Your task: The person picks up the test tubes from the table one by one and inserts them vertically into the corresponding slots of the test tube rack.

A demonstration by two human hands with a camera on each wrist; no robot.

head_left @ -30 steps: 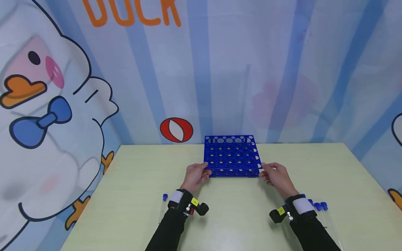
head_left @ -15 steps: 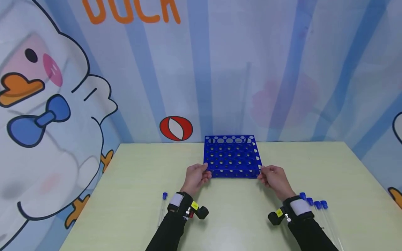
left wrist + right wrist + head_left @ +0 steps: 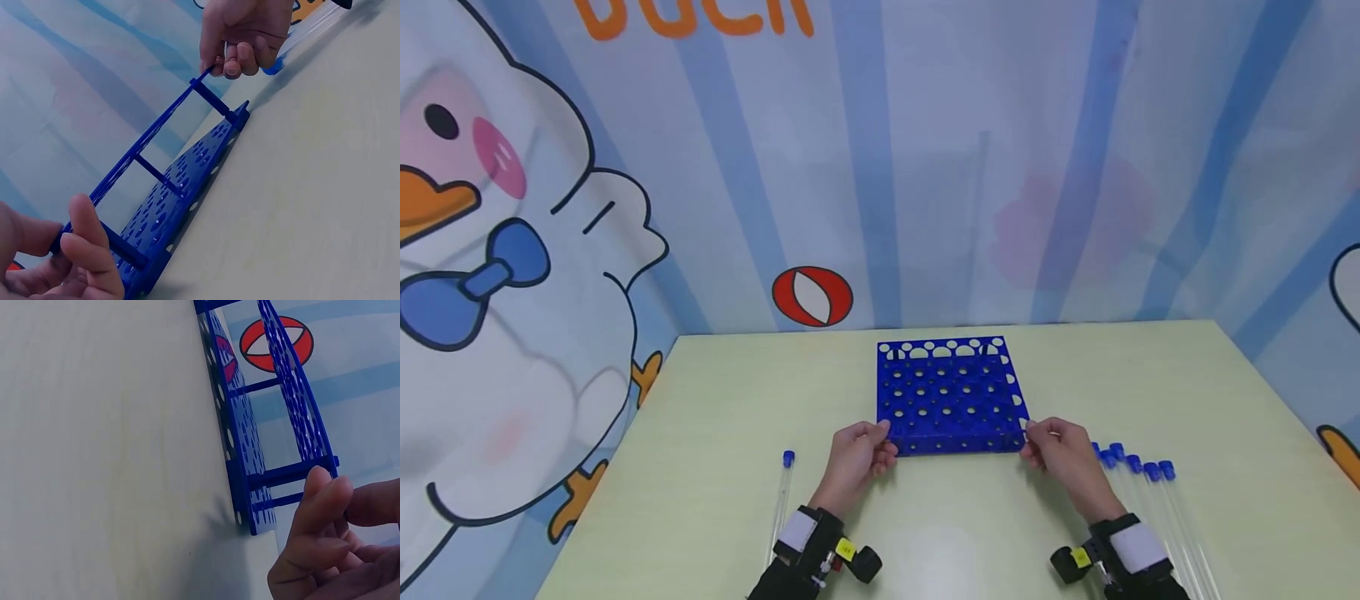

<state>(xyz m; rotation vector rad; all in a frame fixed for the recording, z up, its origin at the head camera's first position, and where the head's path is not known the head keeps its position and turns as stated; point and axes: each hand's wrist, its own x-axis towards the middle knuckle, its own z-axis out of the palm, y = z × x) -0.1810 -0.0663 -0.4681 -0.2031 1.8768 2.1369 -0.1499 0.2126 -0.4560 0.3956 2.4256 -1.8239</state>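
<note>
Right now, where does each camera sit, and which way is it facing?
Head: worn on the head, facing forward and down at the blue rack; left hand and right hand show.
Left wrist: on that wrist, looking across the rack toward the right hand; the left hand shows lower left.
Right wrist: on that wrist, looking along the rack at the backdrop; only the right hand shows.
Shared: head and right wrist both show the printed ball.

Black sleeves (image 3: 781, 583), black wrist straps (image 3: 827, 527) with pale grey patches (image 3: 797, 530), small yellow labels (image 3: 846, 548), stubby black wrist cameras (image 3: 867, 564)
</note>
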